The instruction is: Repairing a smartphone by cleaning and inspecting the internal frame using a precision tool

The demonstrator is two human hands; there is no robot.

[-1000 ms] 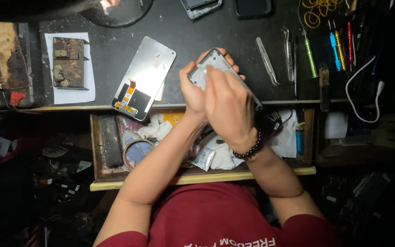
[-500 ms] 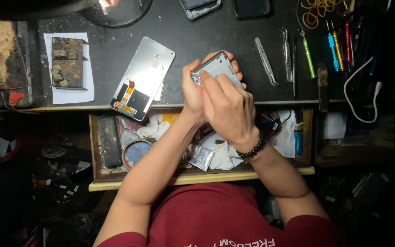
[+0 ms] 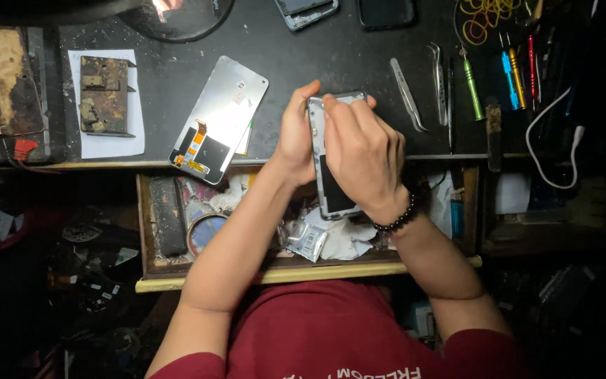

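Note:
An opened phone body (image 3: 329,184) with a grey frame and dark insides is held upright over the bench edge. My left hand (image 3: 294,137) grips its left side, thumb near the top corner. My right hand (image 3: 362,158) lies over the front of the phone, fingertips pressed at its top edge, a dark bead bracelet on the wrist. A detached silver screen panel (image 3: 222,116) with an orange flex cable lies on the dark bench to the left, apart from both hands.
Tweezers (image 3: 408,95) and several coloured screwdrivers (image 3: 510,70) lie at the right. A corroded metal part on white paper (image 3: 105,95) sits at the left. An open wooden drawer (image 3: 303,270) below holds a round tin, crumpled paper and small packets. A white cable (image 3: 552,144) hangs far right.
The phone has turned from a tilted, flatter hold to nearly upright, and both hands have shifted slightly with it. The screen panel on the bench has not moved.

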